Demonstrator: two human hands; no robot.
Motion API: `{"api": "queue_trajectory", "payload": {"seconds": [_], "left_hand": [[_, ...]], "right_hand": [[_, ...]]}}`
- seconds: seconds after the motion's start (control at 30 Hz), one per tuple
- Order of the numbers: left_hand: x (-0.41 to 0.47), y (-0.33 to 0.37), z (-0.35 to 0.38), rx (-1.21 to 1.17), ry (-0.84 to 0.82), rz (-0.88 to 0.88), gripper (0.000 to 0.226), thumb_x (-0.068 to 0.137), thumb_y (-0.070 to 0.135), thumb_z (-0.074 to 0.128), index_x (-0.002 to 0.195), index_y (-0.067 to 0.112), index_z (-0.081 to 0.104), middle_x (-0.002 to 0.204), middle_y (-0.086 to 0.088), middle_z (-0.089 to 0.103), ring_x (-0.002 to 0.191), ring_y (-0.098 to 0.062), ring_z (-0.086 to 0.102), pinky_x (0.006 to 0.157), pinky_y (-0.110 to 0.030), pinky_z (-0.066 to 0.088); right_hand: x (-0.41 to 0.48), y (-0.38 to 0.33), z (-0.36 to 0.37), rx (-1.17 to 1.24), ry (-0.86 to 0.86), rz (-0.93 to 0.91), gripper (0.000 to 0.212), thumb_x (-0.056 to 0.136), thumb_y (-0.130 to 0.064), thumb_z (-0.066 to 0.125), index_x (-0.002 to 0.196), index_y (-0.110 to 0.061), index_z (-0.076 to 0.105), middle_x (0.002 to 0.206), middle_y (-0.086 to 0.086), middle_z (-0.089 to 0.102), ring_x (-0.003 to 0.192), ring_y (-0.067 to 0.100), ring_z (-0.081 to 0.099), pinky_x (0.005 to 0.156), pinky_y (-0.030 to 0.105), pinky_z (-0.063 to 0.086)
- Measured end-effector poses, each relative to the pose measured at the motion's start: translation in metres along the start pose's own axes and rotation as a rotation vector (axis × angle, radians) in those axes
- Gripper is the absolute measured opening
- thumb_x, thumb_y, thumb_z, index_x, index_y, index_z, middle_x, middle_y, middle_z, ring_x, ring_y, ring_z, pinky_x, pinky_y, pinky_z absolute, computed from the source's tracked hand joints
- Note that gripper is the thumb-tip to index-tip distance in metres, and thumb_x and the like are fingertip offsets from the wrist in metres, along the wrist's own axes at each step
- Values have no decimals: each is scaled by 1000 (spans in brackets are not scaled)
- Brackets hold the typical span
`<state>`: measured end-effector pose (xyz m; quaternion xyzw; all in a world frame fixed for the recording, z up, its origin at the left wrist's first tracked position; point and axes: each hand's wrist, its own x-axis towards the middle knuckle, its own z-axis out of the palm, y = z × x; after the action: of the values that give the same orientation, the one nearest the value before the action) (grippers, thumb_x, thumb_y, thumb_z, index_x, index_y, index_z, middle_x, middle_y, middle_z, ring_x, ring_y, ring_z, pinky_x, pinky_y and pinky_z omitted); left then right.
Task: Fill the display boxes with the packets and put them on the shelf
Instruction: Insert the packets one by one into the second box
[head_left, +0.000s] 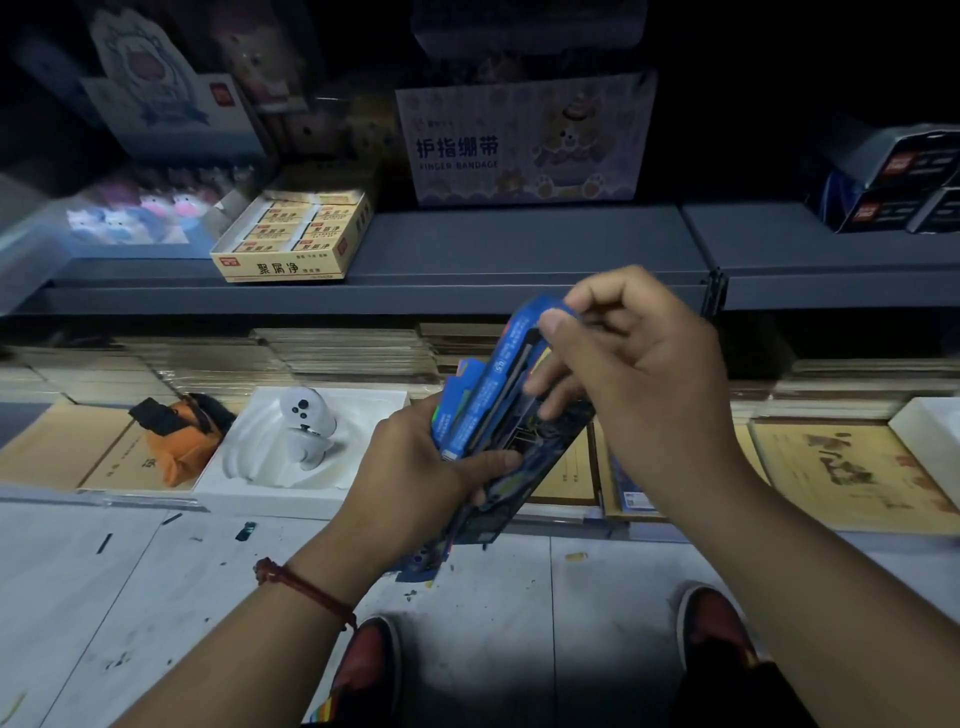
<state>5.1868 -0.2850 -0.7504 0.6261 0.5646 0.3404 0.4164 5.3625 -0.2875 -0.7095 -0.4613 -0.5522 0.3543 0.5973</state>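
Note:
My left hand (436, 467) grips a dark blue display box (524, 467) from below, with several blue packets standing in it. My right hand (634, 374) pinches the top of one blue packet (506, 379) between thumb and fingers, tilted up out of the box. Both are held in front of the grey shelf (519, 249). The box's lower end is partly hidden behind my left hand.
On the shelf stand a yellow eraser box (291, 244), a finger bandage box (524, 140) and dark boxes (893, 182) at the right. Below lie stacked notebooks (353, 353), a white tray with a small white figure (306, 431) and an orange pouch (176, 436).

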Motion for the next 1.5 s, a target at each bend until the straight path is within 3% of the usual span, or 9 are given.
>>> {"api": "queue_trajectory", "payload": {"seconds": [0.23,0.3,0.4,0.5,0.67,0.87,1.1,1.27,1.5], "left_hand": [[1,2,0,-48,20,47,15,81,12,79,83,12,64,62,-4,69,52,-25,66,55,-31,55],[2,2,0,-23,30,43,20,78,16,85,82,17,65,61,-3,69,52,-25,67,56,-30,56],[3,-1,0,-1,37,20,25,73,23,89,82,21,65,56,-4,68,48,-18,64,53,-22,50],[3,-4,-3,40,39,9,25,75,22,88,83,20,65,54,-3,68,45,-14,62,51,-18,46],[4,-7,-8,61,48,8,24,76,22,87,88,20,66,56,-1,69,46,-14,63,51,-16,47],[6,-10,-14,26,63,32,22,76,17,87,81,20,66,57,-4,68,49,-20,63,53,-20,50],[6,-7,-15,30,65,57,22,76,17,85,81,25,66,57,-9,68,50,-16,63,54,-14,49],[5,-4,-15,35,54,64,22,75,16,86,84,23,67,56,-3,68,47,-12,62,52,-12,47],[5,-1,-16,24,59,31,22,74,15,86,83,19,66,57,-3,69,47,-12,61,49,-11,46]], "right_hand": [[-10,-2,13,115,-207,173,8,94,0,67,99,-2,62,80,13,76,61,35,73,46,43,59],[-9,-3,14,121,-159,138,4,95,1,65,98,0,62,75,15,75,61,37,72,53,48,60],[0,-7,7,163,-8,57,5,96,3,62,100,6,60,70,17,72,53,25,67,53,32,57],[11,-9,-7,212,141,25,4,99,-1,59,102,0,58,66,8,67,53,17,59,52,28,49],[17,-11,-17,347,303,38,13,97,0,57,95,-13,56,67,-2,63,52,15,50,48,26,38],[17,-12,-31,413,405,-1,14,83,-8,58,94,-15,56,72,5,55,49,19,37,46,22,30],[17,-12,-30,392,372,-1,21,80,-5,59,98,-16,55,69,-6,56,49,10,39,47,21,33],[19,-15,-32,461,288,-3,28,75,0,51,101,-12,56,72,5,56,52,16,39,46,24,30],[18,-13,-32,237,186,-81,36,83,13,44,103,-14,57,69,-1,58,61,13,44,52,23,33]]}}
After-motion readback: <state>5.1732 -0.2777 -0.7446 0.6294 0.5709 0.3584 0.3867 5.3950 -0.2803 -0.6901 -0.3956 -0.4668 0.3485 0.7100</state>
